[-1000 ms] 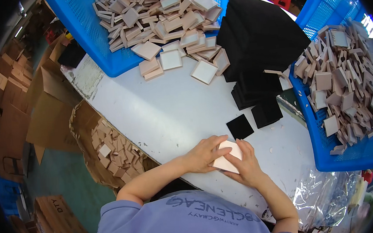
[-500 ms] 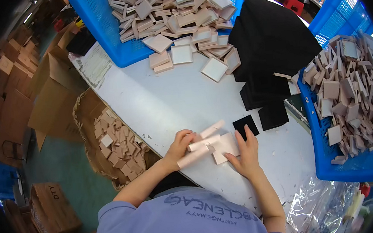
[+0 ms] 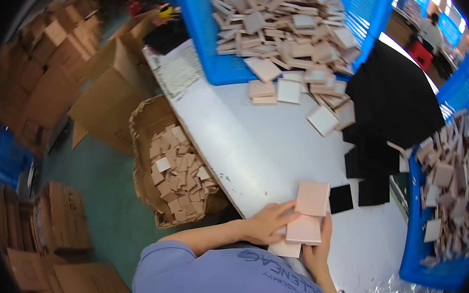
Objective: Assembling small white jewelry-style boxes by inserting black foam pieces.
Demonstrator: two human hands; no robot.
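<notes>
Close to my body, both hands are around several flat, square, pale pink boxes. The uppermost box [image 3: 313, 196] overlaps a second box [image 3: 303, 230], and a paler box [image 3: 285, 248] pokes out lower down. My left hand [image 3: 266, 224] is closed at their left side, fingers at the edges. From the right, my right hand [image 3: 316, 249] grips them, its fingers partly hidden behind the boxes. Just right of the boxes lies a black square pad [image 3: 340, 199] on the white table [image 3: 245, 145], beside more stacked black pads [image 3: 373, 191].
At the far side a blue basket [image 3: 221, 70] overflows with pink boxes; some lie on the table. A tall black stack [image 3: 392, 87] stands right of them. Another full blue basket [image 3: 411, 262] is at right. Left of the table, a cardboard carton [image 3: 141, 195] holds more pink pieces.
My view has turned, so the scene sits further right. My right hand has left the spot by the black pad; both hands now hold the boxes together, nearer my body.
</notes>
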